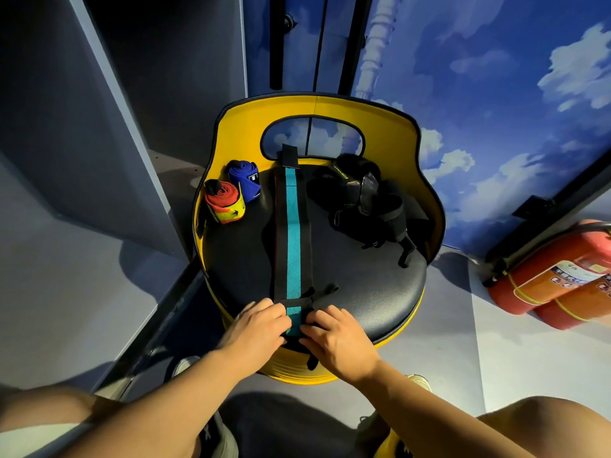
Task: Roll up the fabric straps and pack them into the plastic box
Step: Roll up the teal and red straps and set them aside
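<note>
Both hands are at the near end of the strap (292,233), which lies flat on the black seat (363,292) of a yellow chair (231,127). Its long axis runs straight away from the person, near end under the fingers, far end up by the backrest cutout. So the roll has to travel forward, away from the body, with the whole length ahead of the hands.

The left hand (261,328) and right hand (337,335) sit on either side of the teal stripe, about equally close. Fingers are curled in and pinching the folded end, looks like the first turn is just forming, though the fingertips are partly hidden so I can't say how tight.

Two finished rolls, a blue roll (244,180) and a red roll (224,201), stand at the seat's back left. A black heap (367,200) of gear lies back right. No plastic box in sight.
</note>
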`<state>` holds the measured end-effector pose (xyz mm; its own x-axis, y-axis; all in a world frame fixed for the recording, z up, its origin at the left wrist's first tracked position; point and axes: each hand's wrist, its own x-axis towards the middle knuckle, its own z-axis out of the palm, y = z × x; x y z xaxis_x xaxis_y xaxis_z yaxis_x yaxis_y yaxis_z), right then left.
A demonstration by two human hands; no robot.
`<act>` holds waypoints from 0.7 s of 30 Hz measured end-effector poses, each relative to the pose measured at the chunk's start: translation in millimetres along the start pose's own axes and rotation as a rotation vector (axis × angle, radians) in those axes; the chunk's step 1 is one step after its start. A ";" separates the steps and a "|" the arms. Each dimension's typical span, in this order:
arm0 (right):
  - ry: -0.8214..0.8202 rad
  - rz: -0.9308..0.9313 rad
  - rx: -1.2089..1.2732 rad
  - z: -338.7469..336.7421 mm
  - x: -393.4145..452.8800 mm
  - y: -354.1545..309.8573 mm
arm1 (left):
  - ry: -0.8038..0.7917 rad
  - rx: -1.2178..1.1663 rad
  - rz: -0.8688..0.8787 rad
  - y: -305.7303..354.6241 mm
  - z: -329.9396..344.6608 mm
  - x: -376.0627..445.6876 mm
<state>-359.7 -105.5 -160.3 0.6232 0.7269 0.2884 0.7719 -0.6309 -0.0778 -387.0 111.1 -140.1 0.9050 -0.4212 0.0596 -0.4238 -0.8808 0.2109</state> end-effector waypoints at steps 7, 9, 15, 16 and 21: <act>-0.054 -0.005 -0.053 -6.7 4.8 -2.2 | 0.078 0.036 0.067 -2.5 4.1 -2.8; -0.041 0.029 -0.037 -10.1 8.6 -6.4 | 0.063 0.027 0.036 -3.2 3.0 -2.8; -0.087 0.249 0.161 -18.1 21.4 -7.9 | 0.117 -0.203 -0.139 -1.5 0.9 4.0; -0.102 0.289 0.228 -19.1 23.3 -5.7 | 0.128 -0.258 -0.173 -2.6 0.9 6.1; -0.106 0.362 0.345 -14.7 31.0 3.5 | 0.147 -0.343 -0.251 -7.6 1.4 14.4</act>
<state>-339.6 -89.1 -137.6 0.8538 0.5131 0.0877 0.4895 -0.7341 -0.4707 -370.8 111.4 -142.2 0.9844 -0.1464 0.0975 -0.1759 -0.8186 0.5467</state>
